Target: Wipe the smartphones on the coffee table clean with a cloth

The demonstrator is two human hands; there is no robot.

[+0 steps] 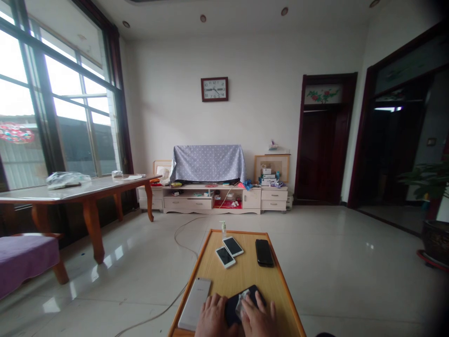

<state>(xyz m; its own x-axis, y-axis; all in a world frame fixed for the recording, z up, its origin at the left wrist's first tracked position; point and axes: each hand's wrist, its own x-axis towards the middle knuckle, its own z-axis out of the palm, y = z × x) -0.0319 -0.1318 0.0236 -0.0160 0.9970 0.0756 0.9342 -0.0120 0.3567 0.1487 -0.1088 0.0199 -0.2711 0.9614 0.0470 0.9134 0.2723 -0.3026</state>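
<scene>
A dark phone (pixel 230 309) lies at a slant on the near part of the small wooden table. My left hand (pixel 211 314) holds its left edge, fingers bent over the side; the thumb is hard to make out. A crumpled white tissue (pixel 242 299) is under the fingers of my right hand (pixel 258 318), which press it on the phone's dark face. To the left of my hands lies a large silver phone (pixel 195 299), back up. Two white phones, one (pixel 233 246) overlapping the other (pixel 225 257), lie farther off. A black phone (pixel 264 252) is at the right.
A clear pump bottle (pixel 223 229) stands at the far end of the wooden table (pixel 242 276). A cable (pixel 164 306) runs over the floor at its left. Beyond are a long table (pixel 105 188), a purple-covered seat (pixel 28 262), a cabinet (pixel 189 203) and a potted plant (pixel 435 238).
</scene>
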